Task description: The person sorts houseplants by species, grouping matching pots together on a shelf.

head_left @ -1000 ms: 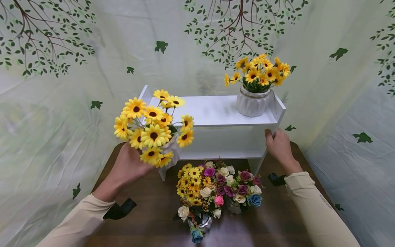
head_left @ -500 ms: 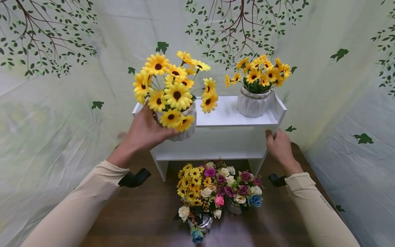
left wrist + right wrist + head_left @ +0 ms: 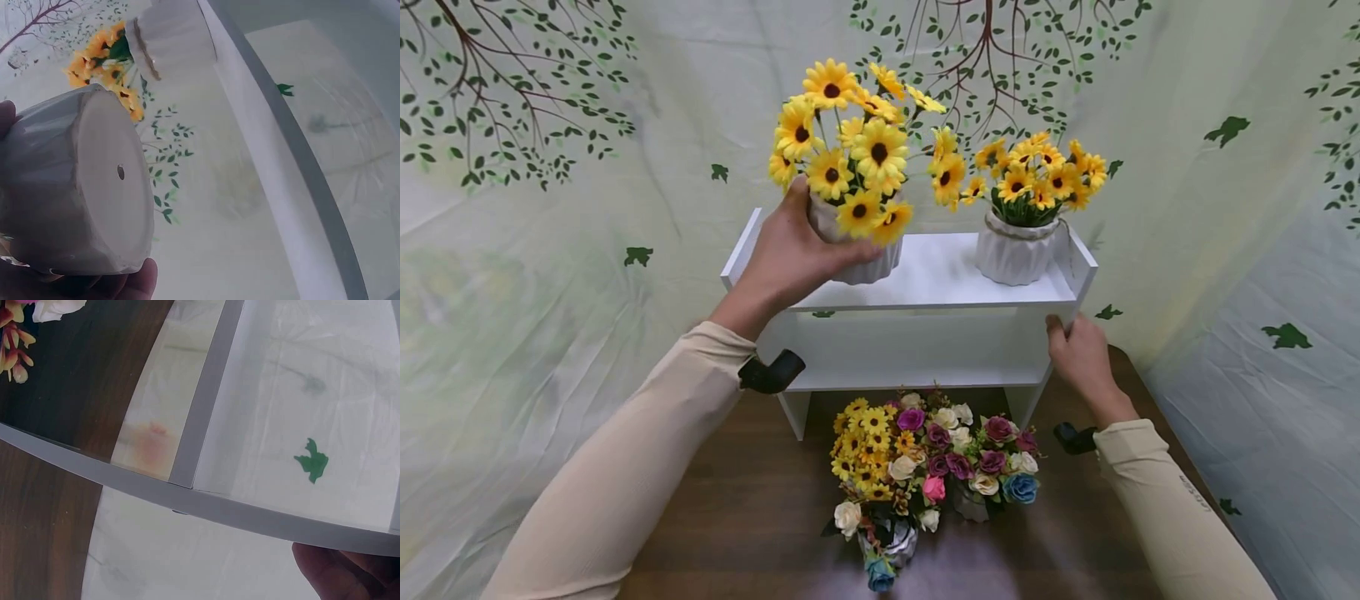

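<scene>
My left hand (image 3: 793, 248) grips a white ribbed flowerpot (image 3: 871, 270) of yellow artificial daisies, thumb across its front. The pot hangs over the left half of the white shelf's (image 3: 936, 265) top board. Its pale base with a small drain hole (image 3: 121, 172) shows in the left wrist view. At the shelf's right side, my right hand (image 3: 1081, 360) holds the side panel with curled fingers; in the right wrist view fingertips (image 3: 312, 559) meet the panel's edge. A second white pot (image 3: 1015, 250) of yellow daisies, with twine round its rim, stands on the top board's right end.
On the brown table (image 3: 752, 500) before the shelf stand a silvery pot (image 3: 897, 546) with mixed flowers and another pot (image 3: 972, 504) with purple, cream and blue roses. The shelf's lower board (image 3: 917, 367) lies beneath the top one. A leaf-printed cloth (image 3: 662, 150) hangs behind.
My left hand has carried the daisy pot up and to the right, from beside the shelf's left end to over its top board. The right hand has stayed on the side panel.
</scene>
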`<state>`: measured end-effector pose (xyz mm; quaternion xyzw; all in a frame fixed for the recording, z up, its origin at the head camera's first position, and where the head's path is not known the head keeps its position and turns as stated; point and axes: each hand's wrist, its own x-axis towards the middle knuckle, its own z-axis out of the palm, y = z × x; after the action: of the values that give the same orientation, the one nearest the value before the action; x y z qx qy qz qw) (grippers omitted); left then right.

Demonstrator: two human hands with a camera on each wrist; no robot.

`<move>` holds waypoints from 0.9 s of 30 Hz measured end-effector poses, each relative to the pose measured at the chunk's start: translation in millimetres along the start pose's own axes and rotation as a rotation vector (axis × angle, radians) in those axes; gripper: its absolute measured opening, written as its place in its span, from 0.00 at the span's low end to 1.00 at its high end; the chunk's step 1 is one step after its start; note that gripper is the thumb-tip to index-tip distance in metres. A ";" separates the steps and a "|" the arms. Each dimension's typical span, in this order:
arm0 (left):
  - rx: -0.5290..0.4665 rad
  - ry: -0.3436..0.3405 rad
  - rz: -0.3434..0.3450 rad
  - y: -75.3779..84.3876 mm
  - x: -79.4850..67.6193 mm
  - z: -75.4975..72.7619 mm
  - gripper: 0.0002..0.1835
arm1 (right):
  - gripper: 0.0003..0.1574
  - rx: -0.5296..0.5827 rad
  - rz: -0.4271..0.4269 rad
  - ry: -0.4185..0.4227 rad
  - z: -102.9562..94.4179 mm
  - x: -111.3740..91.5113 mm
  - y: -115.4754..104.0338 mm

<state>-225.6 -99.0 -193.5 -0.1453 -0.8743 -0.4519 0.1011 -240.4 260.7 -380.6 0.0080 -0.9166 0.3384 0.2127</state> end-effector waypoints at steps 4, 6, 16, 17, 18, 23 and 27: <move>0.000 0.001 -0.058 0.7 15.9 7.6 0.52 | 0.19 0.000 -0.006 0.016 0.6 -0.3 0.9; 0.003 0.006 -0.083 -0.3 23.5 11.6 0.52 | 0.19 -0.001 -0.010 0.023 1.0 -0.5 1.5; 0.022 0.029 -0.148 -7.6 51.3 31.3 0.48 | 0.19 -0.006 0.014 0.010 0.6 0.9 2.4; 0.021 0.030 -0.156 -8.6 52.9 32.6 0.47 | 0.19 -0.003 0.010 0.010 0.7 1.0 2.3; 0.021 0.031 -0.163 -9.8 54.4 33.9 0.47 | 0.19 0.000 0.005 0.010 0.7 1.0 2.0; 0.000 0.027 -0.193 -14.0 57.5 38.5 0.47 | 0.19 0.015 -0.007 0.011 0.7 1.1 0.2; -0.016 0.024 -0.210 -18.3 58.6 43.3 0.47 | 0.18 0.011 -0.012 0.019 1.2 1.6 0.8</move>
<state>-288.8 -64.1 -214.1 -0.0483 -0.8798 -0.4687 0.0625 -242.4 260.9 -381.3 0.0113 -0.9126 0.3422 0.2234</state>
